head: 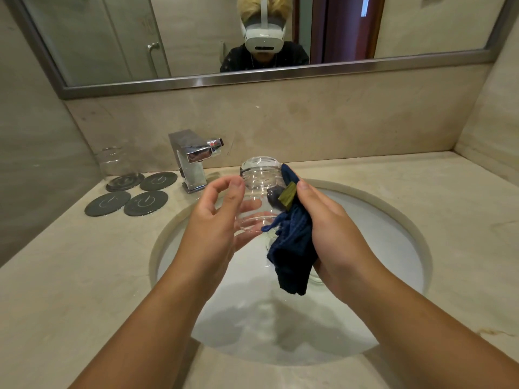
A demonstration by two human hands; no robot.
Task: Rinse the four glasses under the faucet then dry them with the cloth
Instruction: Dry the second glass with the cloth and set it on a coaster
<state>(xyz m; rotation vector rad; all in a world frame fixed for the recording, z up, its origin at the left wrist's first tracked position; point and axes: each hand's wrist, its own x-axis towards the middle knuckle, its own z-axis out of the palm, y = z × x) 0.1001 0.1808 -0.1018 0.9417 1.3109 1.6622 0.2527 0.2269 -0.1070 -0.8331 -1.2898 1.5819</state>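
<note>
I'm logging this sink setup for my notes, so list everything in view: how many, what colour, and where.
Clear ribbed drinking glass: one, transparent, held over the basin.
Second clear glass: one, transparent, on the rear-left coaster.
Dark blue knitted cloth: one, navy with olive tag, against the held glass.
Round coasters: four, dark grey, counter left of the faucet.
Square chrome faucet: one, silver, behind the basin.
Round sink basin: one, white, in beige counter.
Steel-framed mirror: one, above the counter.
Left hand: one, grips the held glass.
Right hand: one, holds the cloth.
</note>
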